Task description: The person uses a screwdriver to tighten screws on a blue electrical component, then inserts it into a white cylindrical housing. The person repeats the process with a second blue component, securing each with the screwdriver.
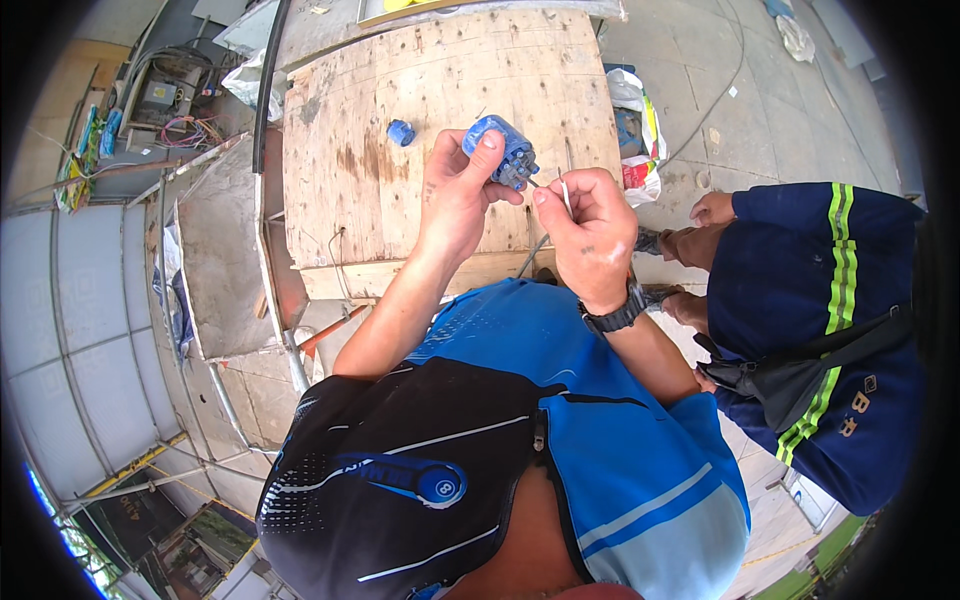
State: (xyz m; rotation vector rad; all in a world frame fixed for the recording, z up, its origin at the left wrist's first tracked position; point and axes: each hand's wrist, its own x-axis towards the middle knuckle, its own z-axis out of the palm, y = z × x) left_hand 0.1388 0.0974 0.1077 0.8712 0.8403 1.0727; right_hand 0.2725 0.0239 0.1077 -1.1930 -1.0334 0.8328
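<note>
Blue fitting gripped in the left hand above the wooden worktop; right hand pinching a slender item close beside it.
Left hand is clamped around the blue fitting, thumb along its side, its end with several small projecting parts tilted toward the right hand. Right hand, wearing a dark wristwatch, has thumb and forefinger closed on the slender item, pale in colour; its exact kind cannot be told. The hands are near each other, apart. A smaller blue piece lies on the worktop, left of the fitting. A co-worker in dark blue clothing with reflective stripes is to the right.
</note>
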